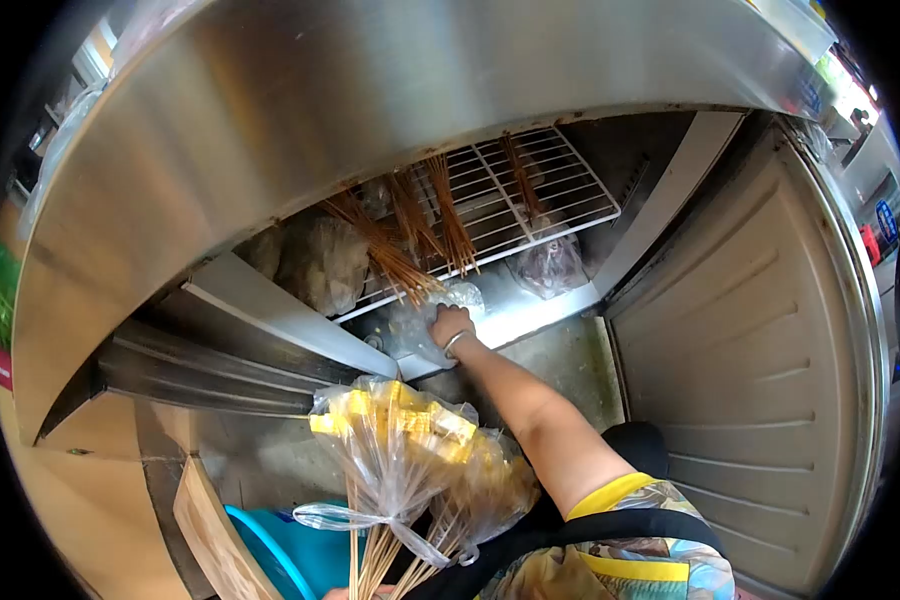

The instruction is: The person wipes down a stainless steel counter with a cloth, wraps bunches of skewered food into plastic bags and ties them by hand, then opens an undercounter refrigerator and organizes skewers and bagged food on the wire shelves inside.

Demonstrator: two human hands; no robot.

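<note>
My right hand [452,326], with a band on its wrist, reaches into the low steel cabinet. Its fingers are closed on a clear plastic bag [417,325] at the front edge of the wire shelf [490,215]. At the bottom edge, a small part of my left hand [355,594] shows around the bundled wooden sticks of skewers [375,560]. Yellow pieces [395,412] top these skewers, wrapped in tied clear bags. Most of my left hand is out of view. Several bundles of brown sticks [450,215] lie on the shelf beyond my right hand.
A ribbed cabinet door [750,370] stands open on the right. The steel counter front [420,80] overhangs the opening. A bagged bundle [550,265] sits on the shelf's right side. A blue tub [300,555] and a wooden board [220,530] are at lower left.
</note>
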